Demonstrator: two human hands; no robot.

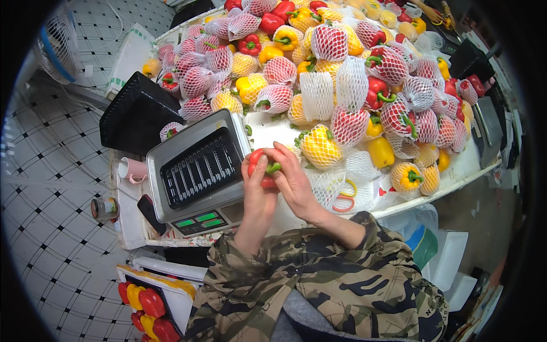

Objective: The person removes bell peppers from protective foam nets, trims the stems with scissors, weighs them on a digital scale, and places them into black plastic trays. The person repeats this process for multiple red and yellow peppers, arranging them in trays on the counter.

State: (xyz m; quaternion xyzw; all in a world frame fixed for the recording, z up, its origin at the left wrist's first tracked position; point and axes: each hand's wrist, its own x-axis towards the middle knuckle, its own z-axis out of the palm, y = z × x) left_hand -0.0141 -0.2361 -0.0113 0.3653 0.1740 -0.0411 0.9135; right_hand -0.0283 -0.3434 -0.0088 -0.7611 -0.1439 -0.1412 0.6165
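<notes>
A red bell pepper (256, 159) with a green stem is held between my two hands, just right of the digital scale (239, 194). My left hand (259, 188) wraps its left and lower side, the thumb near the stem. Across its top and right side lie the fingers of my right hand (295, 181). On the scale's metal pan rests a black slotted plastic tray (201, 169). Beyond my hands, red and yellow peppers are heaped, many in foam nets; a netted yellow pepper (321, 147) is nearest. Scissors (345, 202) with red and yellow handles lie partly under white foam netting (327, 186).
Left of the scale stand a black crate (139, 113), a pink mug (133, 169), a phone (150, 213) and a glass jar (104, 208). A box of peppers (151, 302) sits below left. A fan (60, 45) is at upper left. Another person's hand (429, 12) shows at upper right.
</notes>
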